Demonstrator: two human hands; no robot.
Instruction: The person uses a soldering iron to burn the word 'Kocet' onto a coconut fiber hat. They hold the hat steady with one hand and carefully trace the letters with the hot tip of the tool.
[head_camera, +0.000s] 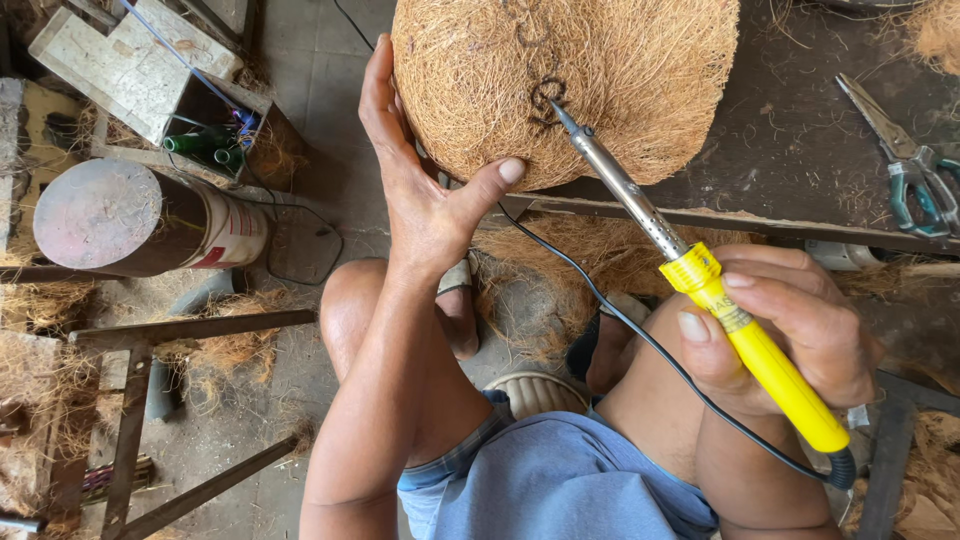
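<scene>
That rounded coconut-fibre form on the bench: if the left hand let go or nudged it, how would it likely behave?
The fibre dome looks light for its bulk, being loose matted coir. Its curved side overhangs the bench edge, so it might rock or slide off unsteadied; the left hand braces it. Its rough, hairy surface probably grips well and sheds strands.

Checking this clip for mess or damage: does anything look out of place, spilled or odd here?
Loose coir fibre is strewn over the floor and under the bench. Dark scorch marks show on the coir dome where the soldering iron, held in the right hand, touches it. The left hand steadies the dome. Otherwise nothing stands out.
</scene>
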